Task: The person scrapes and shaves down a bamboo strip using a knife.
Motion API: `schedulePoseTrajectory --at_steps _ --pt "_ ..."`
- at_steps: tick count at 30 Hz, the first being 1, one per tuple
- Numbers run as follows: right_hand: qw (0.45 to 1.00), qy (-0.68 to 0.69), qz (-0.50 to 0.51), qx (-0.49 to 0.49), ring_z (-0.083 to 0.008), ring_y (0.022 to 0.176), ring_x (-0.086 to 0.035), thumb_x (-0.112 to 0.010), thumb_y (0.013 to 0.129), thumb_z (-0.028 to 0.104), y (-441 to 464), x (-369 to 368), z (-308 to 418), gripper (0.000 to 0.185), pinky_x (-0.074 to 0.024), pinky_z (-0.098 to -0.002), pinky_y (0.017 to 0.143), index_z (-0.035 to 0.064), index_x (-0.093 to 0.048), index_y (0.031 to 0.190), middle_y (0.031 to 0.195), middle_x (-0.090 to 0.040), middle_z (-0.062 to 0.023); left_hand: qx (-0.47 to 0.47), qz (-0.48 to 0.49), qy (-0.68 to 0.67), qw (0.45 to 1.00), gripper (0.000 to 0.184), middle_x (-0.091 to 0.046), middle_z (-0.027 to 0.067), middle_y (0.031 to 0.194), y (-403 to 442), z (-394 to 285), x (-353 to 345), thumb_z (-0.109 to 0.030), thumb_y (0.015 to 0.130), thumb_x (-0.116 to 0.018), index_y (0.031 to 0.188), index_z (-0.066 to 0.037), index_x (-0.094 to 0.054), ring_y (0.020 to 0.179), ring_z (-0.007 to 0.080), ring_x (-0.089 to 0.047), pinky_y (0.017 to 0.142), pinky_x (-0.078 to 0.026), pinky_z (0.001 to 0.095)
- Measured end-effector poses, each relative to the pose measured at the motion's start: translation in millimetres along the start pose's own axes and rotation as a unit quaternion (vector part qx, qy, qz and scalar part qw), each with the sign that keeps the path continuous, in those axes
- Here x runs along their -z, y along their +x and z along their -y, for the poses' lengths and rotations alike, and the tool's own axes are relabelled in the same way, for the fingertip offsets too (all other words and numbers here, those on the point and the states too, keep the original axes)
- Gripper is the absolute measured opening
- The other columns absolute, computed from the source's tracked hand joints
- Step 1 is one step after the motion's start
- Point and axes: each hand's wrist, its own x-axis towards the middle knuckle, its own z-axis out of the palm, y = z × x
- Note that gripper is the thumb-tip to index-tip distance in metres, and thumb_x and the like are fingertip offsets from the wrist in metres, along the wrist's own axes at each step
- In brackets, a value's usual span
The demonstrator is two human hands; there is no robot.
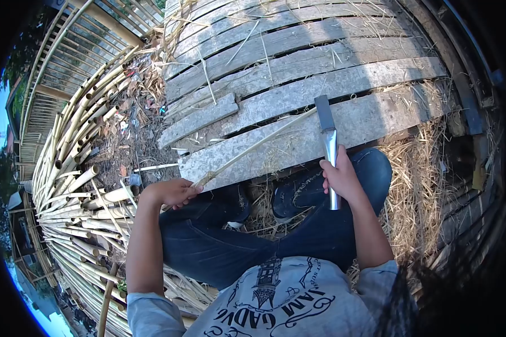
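My left hand (179,194) is closed on the near end of a thin pale bamboo strip (258,143). The strip slants up and right across a plank (230,160), and its far end meets the tool's head. My right hand (340,174) is wrapped round the shiny metal handle of a chopping knife (325,115). The knife has a dark, blunt-looking rectangular blade pointing away from me over the planks; its edge cannot be made out. The lower end of the handle sticks out below my fist, above my right leg.
A slatted wooden platform (309,39) with bamboo shavings lies in front, a short loose board (199,119) on it. Bamboo poles (78,185) are stacked along the left, below a bamboo fence (56,62). Straw-like shavings (416,185) cover the ground at right.
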Motion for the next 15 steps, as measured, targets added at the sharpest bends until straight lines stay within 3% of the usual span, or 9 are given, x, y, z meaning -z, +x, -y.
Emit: schedulePoseTrajectory --at_steps 2,8,10,11,15 --pt "0.999 -0.020 0.042 -0.029 -0.0144 0.046 -0.055 -0.055 0.092 0.011 4 21 12 0.028 -0.0488 -0.0312 0.039 0.0025 -0.035 0.109 0.069 -0.052 -0.0079 -0.007 0.006 0.000 1.000 0.063 -0.059 0.0058 0.076 0 -6 -1 -0.064 0.094 -0.045 0.088 -0.002 -0.058 0.066 0.0150 -0.060 0.061 -0.054 0.0297" --pt "0.999 -0.025 0.032 -0.009 -0.0118 0.045 -0.052 -0.054 0.093 0.011 -2 12 7 0.021 -0.0453 -0.0294 0.037 0.0034 -0.041 0.107 0.067 -0.050 -0.0038 -0.030 0.023 -0.009 0.999 0.063 -0.057 0.0056 0.074 3 -9 -4 -0.065 0.094 -0.044 0.084 -0.004 -0.056 0.065 0.0151 -0.059 0.060 -0.053 0.0296" --pt "0.999 0.016 0.022 -0.031 -0.0129 0.045 -0.052 -0.054 0.093 0.010 7 25 13 0.023 -0.0465 -0.0299 0.038 0.0046 -0.038 0.108 0.067 -0.050 -0.0047 -0.043 0.032 -0.017 0.998 0.063 -0.056 0.0050 0.073 7 -12 -5 -0.065 0.094 -0.044 0.081 -0.004 -0.055 0.064 0.0146 -0.058 0.060 -0.053 0.0294" --pt "0.999 -0.005 -0.031 -0.023 -0.0126 0.045 -0.052 -0.054 0.093 0.010 5 15 13 0.022 -0.0464 -0.0295 0.038 0.0049 -0.038 0.106 0.067 -0.050 -0.0045 -0.043 0.043 -0.021 0.998 0.063 -0.055 0.0044 0.072 10 -13 -6 -0.065 0.094 -0.044 0.079 -0.005 -0.053 0.063 0.0139 -0.057 0.059 -0.052 0.0293" --pt "0.997 -0.015 0.061 -0.037 -0.0123 0.044 -0.052 -0.054 0.092 0.008 -4 14 12 0.024 -0.0456 -0.0287 0.037 0.0043 -0.039 0.110 0.067 -0.050 -0.0040 -0.039 0.057 -0.029 0.997 0.063 -0.053 0.0035 0.071 10 -10 -7 -0.067 0.094 -0.043 0.075 -0.007 -0.049 0.061 0.0132 -0.054 0.057 -0.051 0.0296"
